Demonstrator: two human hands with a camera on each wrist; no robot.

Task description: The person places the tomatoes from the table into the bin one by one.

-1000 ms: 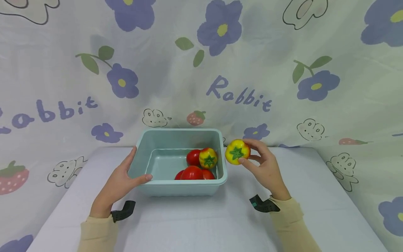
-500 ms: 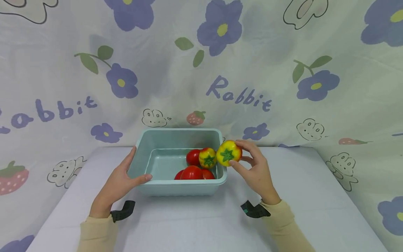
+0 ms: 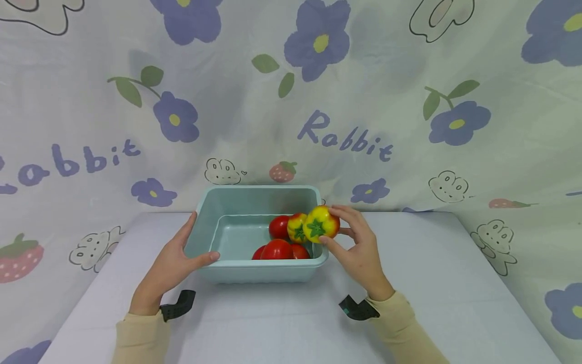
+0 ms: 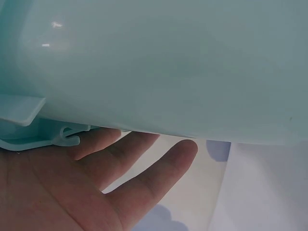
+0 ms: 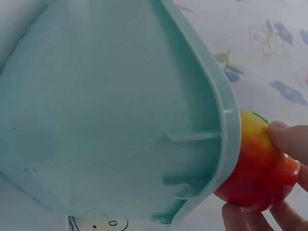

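Note:
A pale blue-green plastic bin (image 3: 254, 273) stands on the table. My left hand (image 3: 170, 268) grips its front left corner, thumb over the rim and fingers along the outer left wall. Those fingers (image 4: 159, 173) appear under the bin wall in the left wrist view. With thumb and fingertips my right hand (image 3: 359, 247) holds a yellow-and-red bell pepper (image 3: 316, 222) over the bin's right rim. Its red underside shows in the right wrist view, past the rim, where the fingers (image 5: 286, 216) touch it. A second bell pepper (image 3: 295, 228), partly covered, lies in the bin.
Several round red tomato-like pieces (image 3: 277, 248) lie in the bin's right part, some half hidden by the front wall. White cloth covers the table (image 3: 273, 323). A flower-print curtain (image 3: 254, 116) hangs right behind the bin.
My right hand has moved left with the bell pepper, from outside the bin to above its right rim, and slightly down. The left hand and bin have stayed in place.

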